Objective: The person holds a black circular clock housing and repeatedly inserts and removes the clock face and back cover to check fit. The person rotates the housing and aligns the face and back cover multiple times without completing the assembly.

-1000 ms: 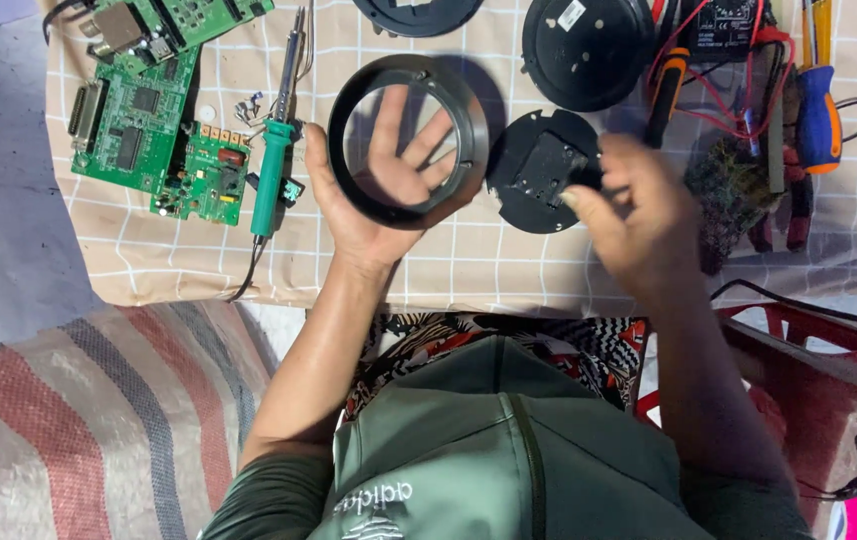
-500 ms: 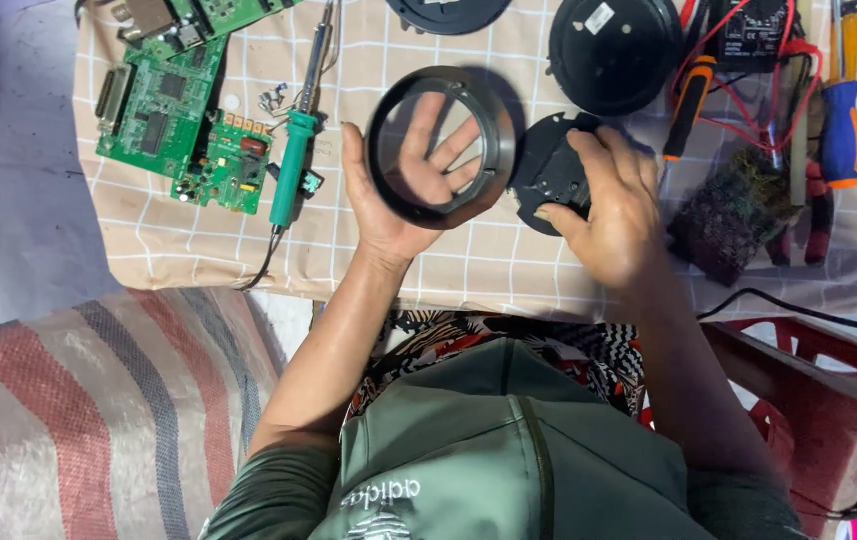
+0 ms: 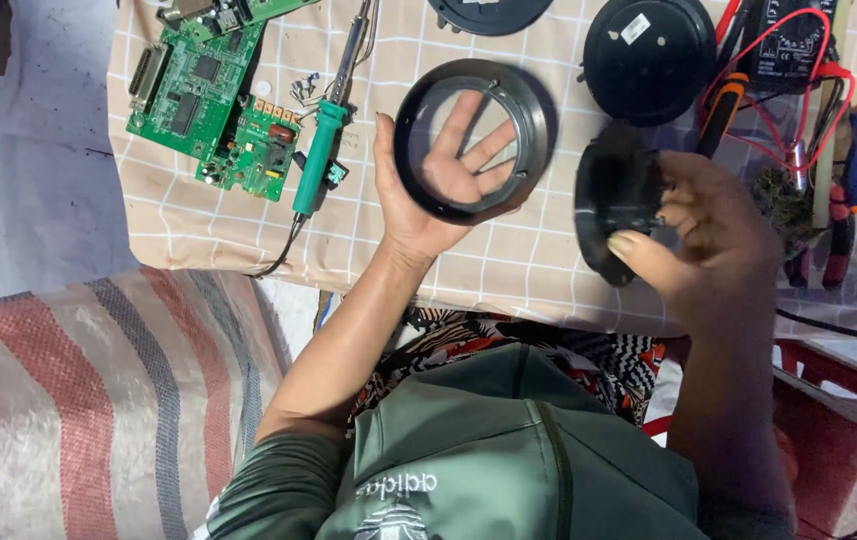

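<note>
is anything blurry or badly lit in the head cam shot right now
Head view: the right hand and the black disc it grips are smeared by motion blur; the left hand holding the black ring is sharp, as is the green circuit board. Lighting is soft and even, with no harsh glare or deep shadows.

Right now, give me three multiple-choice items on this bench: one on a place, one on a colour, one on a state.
1. The soldering iron lies: A) beside the green circuit board B) inside the ring C) on the lap
2. Its handle is: A) red B) green C) yellow
3. The left hand: A) empty B) holds the black ring C) holds pliers

Answers: 1 A, it lies just right of the board. 2 B, handle plainly green. 3 B, fingers show through the ring; the right hand grips a black round part.
</note>
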